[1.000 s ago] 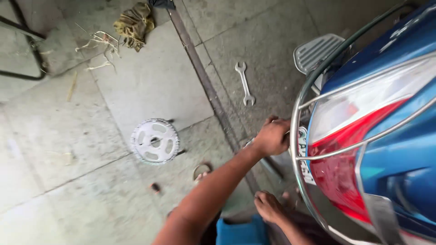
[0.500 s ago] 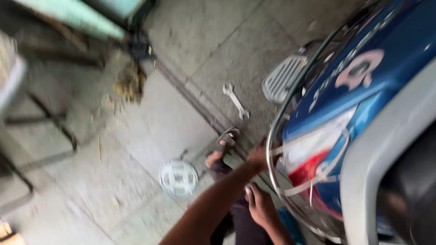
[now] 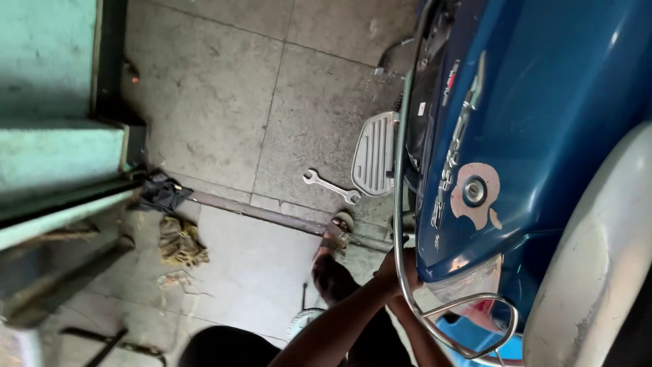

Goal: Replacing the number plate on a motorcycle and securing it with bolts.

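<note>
Both hands (image 3: pixel 394 275) grip the chrome guard rail (image 3: pixel 401 224) of the blue scooter (image 3: pixel 516 122); a spanner (image 3: pixel 331 187) lies nearby.

your view has swung round since a second ago: the blue scooter (image 3: pixel 530 136) now fills the right side with its side panel and key lock showing, where before you saw mostly the red tail lamp. the spanner (image 3: pixel 331 187) has shifted from upper centre to mid-frame, beside the footrest (image 3: pixel 373 155). the toothed disc (image 3: pixel 303 321) has slid to the bottom edge, half hidden by your arm. a green wall (image 3: pixel 47 102) has come in at left. both hands have drawn together at the chrome guard rail (image 3: pixel 407 299).
</note>
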